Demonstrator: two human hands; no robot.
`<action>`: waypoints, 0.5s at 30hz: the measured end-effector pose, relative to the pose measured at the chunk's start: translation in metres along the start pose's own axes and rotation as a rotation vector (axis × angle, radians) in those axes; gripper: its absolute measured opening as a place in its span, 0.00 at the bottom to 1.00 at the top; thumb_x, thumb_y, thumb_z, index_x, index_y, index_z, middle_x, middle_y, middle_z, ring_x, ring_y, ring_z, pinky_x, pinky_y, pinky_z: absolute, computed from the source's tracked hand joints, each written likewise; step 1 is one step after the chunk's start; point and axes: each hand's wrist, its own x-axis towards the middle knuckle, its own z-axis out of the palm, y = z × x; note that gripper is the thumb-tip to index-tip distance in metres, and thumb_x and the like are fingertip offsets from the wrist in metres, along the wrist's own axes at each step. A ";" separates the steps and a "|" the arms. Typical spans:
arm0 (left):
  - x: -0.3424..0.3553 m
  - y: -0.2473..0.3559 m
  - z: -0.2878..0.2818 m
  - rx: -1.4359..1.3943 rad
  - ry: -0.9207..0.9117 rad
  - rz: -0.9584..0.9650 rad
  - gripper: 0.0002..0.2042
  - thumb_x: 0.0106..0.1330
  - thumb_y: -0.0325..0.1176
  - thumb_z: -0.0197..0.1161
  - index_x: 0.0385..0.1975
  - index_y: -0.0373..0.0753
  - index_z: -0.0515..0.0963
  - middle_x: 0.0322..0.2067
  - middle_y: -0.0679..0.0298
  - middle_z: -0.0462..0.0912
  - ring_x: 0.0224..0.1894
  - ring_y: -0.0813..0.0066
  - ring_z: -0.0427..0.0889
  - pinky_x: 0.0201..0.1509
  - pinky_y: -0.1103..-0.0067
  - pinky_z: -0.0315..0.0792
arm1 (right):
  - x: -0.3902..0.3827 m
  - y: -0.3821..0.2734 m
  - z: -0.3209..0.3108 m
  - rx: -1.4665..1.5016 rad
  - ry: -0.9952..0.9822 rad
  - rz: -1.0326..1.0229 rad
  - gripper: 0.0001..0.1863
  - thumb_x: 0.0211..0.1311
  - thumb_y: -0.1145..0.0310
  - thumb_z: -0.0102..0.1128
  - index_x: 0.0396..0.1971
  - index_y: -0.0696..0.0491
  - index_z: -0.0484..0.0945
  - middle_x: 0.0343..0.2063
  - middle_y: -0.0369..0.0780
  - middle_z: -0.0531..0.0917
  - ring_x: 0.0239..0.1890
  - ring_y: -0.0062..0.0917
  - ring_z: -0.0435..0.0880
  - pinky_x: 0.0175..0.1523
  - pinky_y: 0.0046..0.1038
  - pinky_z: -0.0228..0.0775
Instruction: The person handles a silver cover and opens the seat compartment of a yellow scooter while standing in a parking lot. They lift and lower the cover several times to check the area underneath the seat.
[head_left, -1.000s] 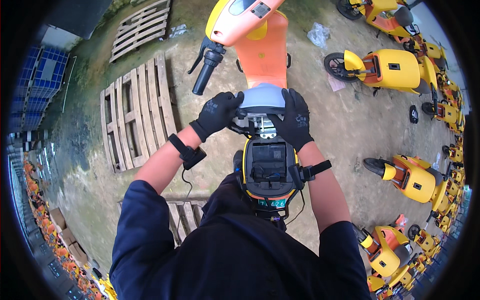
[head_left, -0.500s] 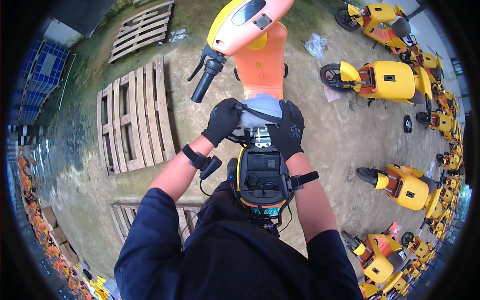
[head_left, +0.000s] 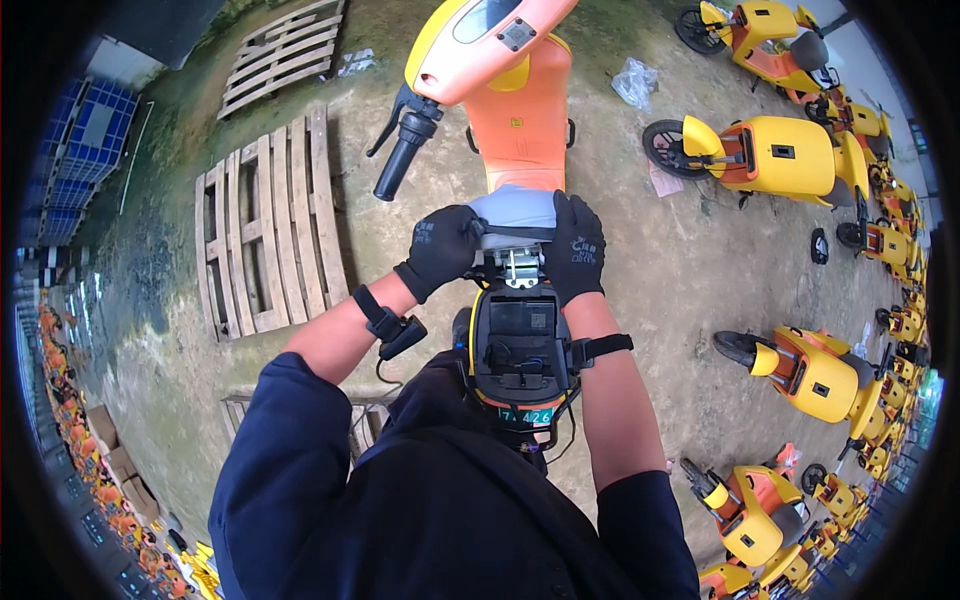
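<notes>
Three pallets [head_left: 284, 220] — mottled floor [head_left: 660, 270]

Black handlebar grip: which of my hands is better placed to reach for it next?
Probably your left hand: it's nearer the black handlebar grip, on the same side of the grey seat. Your right hand is at the seat's opposite side.

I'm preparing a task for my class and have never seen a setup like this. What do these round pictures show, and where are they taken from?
No robot here. A head-worn fisheye camera looks down past the wearer's body, so straight edges bend. The black-gloved left hand and right hand hold the sides of a grey seat on an orange-and-yellow scooter, ahead of its open compartment. On the ground lie wooden pallets and a clear plastic bag; yellow scooters stand at right.
</notes>
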 end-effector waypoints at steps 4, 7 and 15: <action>-0.014 0.014 -0.023 0.163 -0.029 0.225 0.13 0.57 0.35 0.60 0.40 0.37 0.75 0.33 0.53 0.77 0.29 0.57 0.77 0.32 0.69 0.70 | -0.005 -0.003 -0.014 0.027 -0.009 -0.048 0.36 0.45 0.64 0.62 0.57 0.53 0.62 0.54 0.47 0.66 0.57 0.42 0.64 0.58 0.43 0.57; -0.049 -0.026 -0.014 -0.145 0.210 -0.336 0.22 0.57 0.46 0.62 0.40 0.31 0.74 0.30 0.51 0.77 0.30 0.60 0.78 0.34 0.71 0.71 | -0.032 0.007 -0.021 0.093 0.053 -0.207 0.37 0.47 0.60 0.62 0.58 0.57 0.59 0.55 0.51 0.64 0.57 0.46 0.62 0.58 0.45 0.56; -0.118 -0.041 0.030 -1.726 -0.363 -1.249 0.33 0.60 0.65 0.42 0.50 0.41 0.69 0.41 0.61 0.78 0.41 0.72 0.78 0.44 0.74 0.75 | -0.128 0.035 -0.063 0.763 -0.399 0.118 0.39 0.43 0.77 0.65 0.59 0.51 0.60 0.62 0.52 0.54 0.64 0.46 0.53 0.63 0.37 0.54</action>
